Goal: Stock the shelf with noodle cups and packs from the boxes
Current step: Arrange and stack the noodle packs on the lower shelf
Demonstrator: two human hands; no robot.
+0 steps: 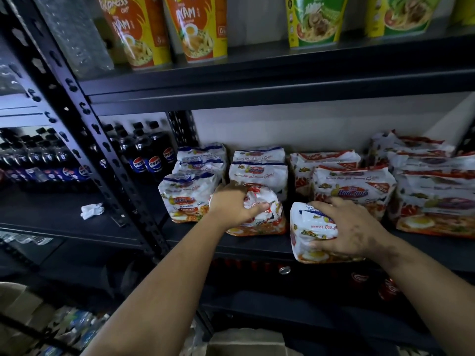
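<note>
On the middle shelf [257,246], left hand [232,205] grips a red-trimmed noodle pack [267,222], right hand [352,228] clamps fingers round a blue-trimmed pack [308,227] at the near edge — best slid squarely back into its matching row.

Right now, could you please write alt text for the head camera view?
Two bare hands set noodle packs on a dark metal shelf: the left hand grips a red-trimmed pack, the right hand a blue-trimmed pack. Noodle cups stand above; Pepsi bottles stand left.
</note>
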